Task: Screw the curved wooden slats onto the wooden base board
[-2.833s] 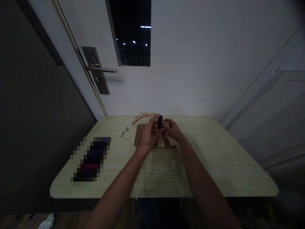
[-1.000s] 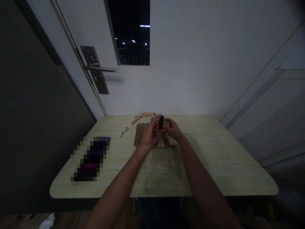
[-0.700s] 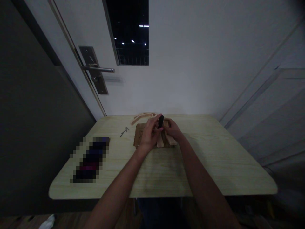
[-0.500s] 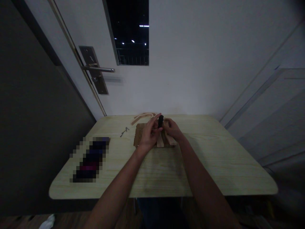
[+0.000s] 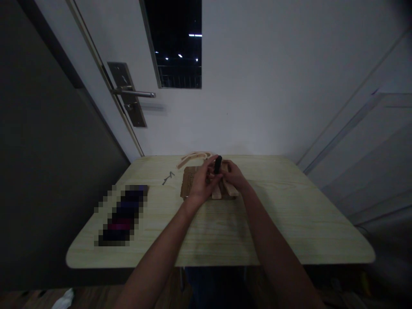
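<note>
My left hand (image 5: 203, 182) is closed around a black-handled tool (image 5: 218, 164), which stands nearly upright; its lower end is hidden by my fingers. My right hand (image 5: 234, 176) is curled at a pale wooden strip (image 5: 230, 189), gripping it just right of the tool. A second wooden strip (image 5: 216, 193) lies beside it, partly under my left hand. Both strips rest over a brown cardboard piece (image 5: 187, 182), whose left part shows past my left wrist.
Curved wooden pieces (image 5: 189, 157) lie behind my left hand. Several small dark screws or nails (image 5: 168, 177) are to the left on the wood-grain table (image 5: 222, 240). A blurred-out dark object (image 5: 124, 214) lies further left. A white door with a metal handle (image 5: 135, 93) stands behind the table.
The black tool has tilted slightly to the right at its top. My left thumb has shifted a little rightward towards my right fingers. The things on the table stay put.
</note>
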### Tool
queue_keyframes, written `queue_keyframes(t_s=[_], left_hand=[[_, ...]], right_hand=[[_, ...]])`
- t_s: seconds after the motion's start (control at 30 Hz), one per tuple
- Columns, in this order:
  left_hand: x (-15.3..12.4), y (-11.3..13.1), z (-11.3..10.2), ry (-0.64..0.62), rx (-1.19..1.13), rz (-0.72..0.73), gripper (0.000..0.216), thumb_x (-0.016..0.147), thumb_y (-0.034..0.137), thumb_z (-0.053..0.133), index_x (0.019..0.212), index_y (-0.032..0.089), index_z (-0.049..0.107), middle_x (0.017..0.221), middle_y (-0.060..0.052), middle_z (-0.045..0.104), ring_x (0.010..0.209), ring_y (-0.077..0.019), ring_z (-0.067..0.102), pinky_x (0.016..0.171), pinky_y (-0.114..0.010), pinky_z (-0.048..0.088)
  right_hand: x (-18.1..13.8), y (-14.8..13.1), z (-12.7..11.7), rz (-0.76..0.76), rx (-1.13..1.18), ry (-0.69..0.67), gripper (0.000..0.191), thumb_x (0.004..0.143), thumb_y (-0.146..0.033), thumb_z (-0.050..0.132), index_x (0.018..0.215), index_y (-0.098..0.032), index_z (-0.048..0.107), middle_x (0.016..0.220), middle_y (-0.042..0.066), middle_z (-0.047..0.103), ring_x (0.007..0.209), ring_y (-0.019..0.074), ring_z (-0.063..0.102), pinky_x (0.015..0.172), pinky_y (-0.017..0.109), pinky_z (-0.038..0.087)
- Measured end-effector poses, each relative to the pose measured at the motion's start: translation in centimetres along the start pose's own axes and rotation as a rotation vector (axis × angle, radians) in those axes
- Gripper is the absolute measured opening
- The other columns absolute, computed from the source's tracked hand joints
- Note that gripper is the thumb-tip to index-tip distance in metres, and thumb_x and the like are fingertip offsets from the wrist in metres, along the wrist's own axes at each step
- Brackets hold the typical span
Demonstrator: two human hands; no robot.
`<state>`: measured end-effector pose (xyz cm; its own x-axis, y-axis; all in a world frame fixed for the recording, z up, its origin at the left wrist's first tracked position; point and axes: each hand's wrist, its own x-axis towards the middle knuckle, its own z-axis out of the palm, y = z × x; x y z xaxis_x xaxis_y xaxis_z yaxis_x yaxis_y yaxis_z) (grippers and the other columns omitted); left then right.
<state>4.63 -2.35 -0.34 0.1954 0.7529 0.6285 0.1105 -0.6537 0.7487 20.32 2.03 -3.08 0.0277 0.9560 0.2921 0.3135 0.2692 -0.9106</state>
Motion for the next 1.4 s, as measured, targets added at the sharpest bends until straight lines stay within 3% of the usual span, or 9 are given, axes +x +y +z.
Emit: queue_keyframes(t_s=[0.17,0.57,0.83,0.93,1.2,1.3,1.4], left_hand=[[0.2,-0.5,0.0,0.032,0.019,-0.026,0.051,0.085,0.025,0.061,0.133,0.027,0.045,0.107,-0.006,0.062,0.079,-0.0114,0.055,0.067,-0.023,0.050],[-0.2,-0.8,-0.2,-0.063,-0.056,-0.035,0.060,0.093,0.042,0.045,0.147,0.026,0.023,0.093,-0.004,0.062,0.075,-0.0121,0.058,0.070,-0.026,0.050],[-0.4,-0.7,0.0,-0.068,-0.054,-0.083,0.056,0.093,0.040,0.048,0.142,0.023,0.029,0.111,-0.011,0.063,0.085,-0.0142,0.062,0.076,-0.027,0.051],[-0.2,-0.9,0.1,-0.054,-0.026,-0.086,0.056,0.093,0.038,0.049,0.143,0.024,0.029,0.109,-0.010,0.065,0.081,-0.0137,0.062,0.075,-0.028,0.051],[-0.2,-1.6,0.1,-0.102,-0.007,-0.005,0.064,0.097,0.036,0.039,0.151,0.021,0.008,0.088,-0.006,0.068,0.072,-0.0120,0.061,0.073,-0.027,0.051],[-0.2,-1.3,0.2,-0.084,-0.078,0.013,0.069,0.097,0.036,0.039,0.150,0.020,-0.001,0.101,-0.009,0.068,0.072,-0.0104,0.061,0.075,-0.027,0.053],[-0.2,-0.9,0.3,-0.077,-0.092,0.014,0.063,0.097,0.035,0.038,0.148,0.020,0.004,0.113,-0.014,0.065,0.077,-0.0103,0.063,0.077,-0.027,0.054]], right_hand=[[0.0,-0.2,0.0,0.010,-0.068,0.041,0.033,0.073,-0.039,0.066,0.099,-0.019,0.060,0.095,0.007,0.069,0.084,0.0188,0.063,0.081,0.036,0.051],[0.1,0.3,-0.1,-0.004,-0.007,0.000,0.034,0.072,-0.039,0.065,0.100,-0.020,0.059,0.095,0.005,0.068,0.083,0.0183,0.063,0.080,0.035,0.051],[0.2,0.4,0.0,0.020,0.005,0.002,0.040,0.072,-0.040,0.066,0.103,-0.018,0.058,0.097,0.008,0.068,0.085,0.0201,0.064,0.081,0.037,0.051],[0.2,0.4,0.1,0.028,0.002,0.000,0.038,0.072,-0.041,0.065,0.102,-0.019,0.059,0.097,0.006,0.069,0.083,0.0190,0.064,0.080,0.036,0.052],[0.2,0.7,0.0,0.009,-0.023,0.035,0.038,0.072,-0.039,0.067,0.103,-0.019,0.059,0.102,0.009,0.068,0.090,0.0193,0.064,0.084,0.037,0.050],[0.2,0.7,0.0,0.003,0.000,0.018,0.035,0.072,-0.038,0.068,0.101,-0.019,0.060,0.097,0.007,0.069,0.084,0.0182,0.064,0.082,0.037,0.051],[0.1,0.6,0.0,0.016,-0.009,0.007,0.034,0.073,-0.040,0.068,0.098,-0.019,0.060,0.094,0.006,0.069,0.082,0.0179,0.064,0.081,0.037,0.052]])
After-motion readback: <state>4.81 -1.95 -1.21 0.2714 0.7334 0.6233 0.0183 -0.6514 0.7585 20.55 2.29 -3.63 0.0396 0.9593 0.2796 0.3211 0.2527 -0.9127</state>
